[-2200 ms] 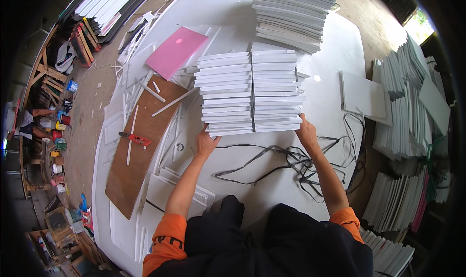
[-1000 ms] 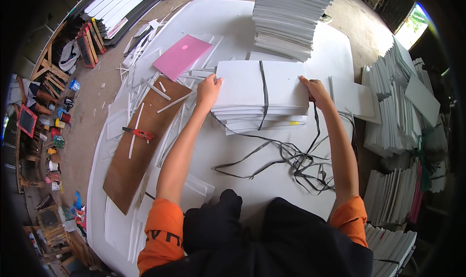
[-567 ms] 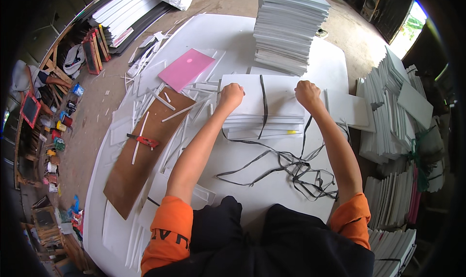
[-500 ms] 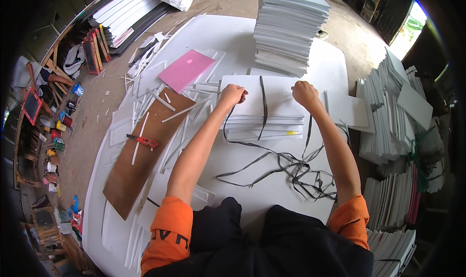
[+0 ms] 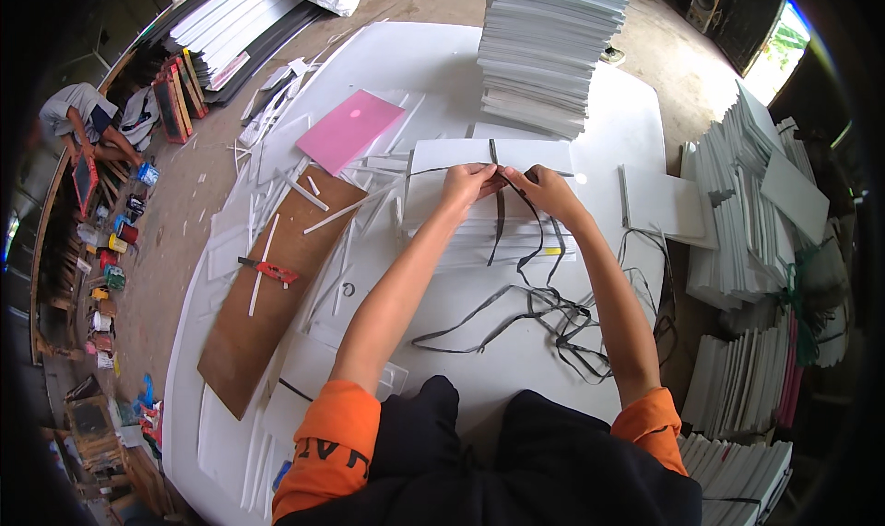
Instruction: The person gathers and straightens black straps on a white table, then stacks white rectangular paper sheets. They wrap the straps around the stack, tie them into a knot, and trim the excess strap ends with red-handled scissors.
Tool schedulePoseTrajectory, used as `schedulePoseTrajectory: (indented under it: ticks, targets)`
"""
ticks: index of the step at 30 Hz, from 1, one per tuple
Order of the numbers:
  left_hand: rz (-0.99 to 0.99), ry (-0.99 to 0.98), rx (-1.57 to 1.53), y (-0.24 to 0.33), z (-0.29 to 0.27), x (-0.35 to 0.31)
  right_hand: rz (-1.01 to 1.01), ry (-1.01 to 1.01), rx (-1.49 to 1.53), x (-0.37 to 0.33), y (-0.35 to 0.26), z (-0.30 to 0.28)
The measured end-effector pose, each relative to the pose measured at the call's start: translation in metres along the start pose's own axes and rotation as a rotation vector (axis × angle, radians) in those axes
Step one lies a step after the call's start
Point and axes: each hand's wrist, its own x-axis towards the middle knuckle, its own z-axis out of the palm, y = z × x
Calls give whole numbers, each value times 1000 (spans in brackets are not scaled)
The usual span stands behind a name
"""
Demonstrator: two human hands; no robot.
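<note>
A short stack of white boards (image 5: 442, 153) lies before me on the white table. Black flat strap (image 5: 501, 220) runs over it lengthwise and across, crossing on top. At that crossing my left hand (image 5: 470, 185) pinches the strap between thumb and fingers. Close beside it on the right, my right hand (image 5: 548, 194) also grips the strap, its fingers curled. A loose end drops from the hands over the stack's near side. More strap lies in a loose tangle (image 5: 573, 316) on the table nearer to me.
Behind the bundle rises a tall stack of white boards (image 5: 548, 56). At left lie a pink sheet (image 5: 350, 131), a brown board (image 5: 263, 328), a red cutter (image 5: 275, 271) and white offcuts. More boards (image 5: 728, 222) stand at right. Another person (image 5: 78, 111) bends over at far left.
Both hands have come inward from the stack's sides to its top middle, bringing strap across the stack. The person at far left has shifted further into view.
</note>
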Motion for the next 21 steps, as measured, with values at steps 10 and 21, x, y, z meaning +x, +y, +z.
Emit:
schedulePoseTrajectory:
  ticks: [10, 21]
  targets:
    - [103, 31, 61, -7, 10, 2, -189, 108, -164, 13, 18, 12]
    - [1022, 43, 1008, -13, 23, -3, -31, -265, 98, 29, 19, -18]
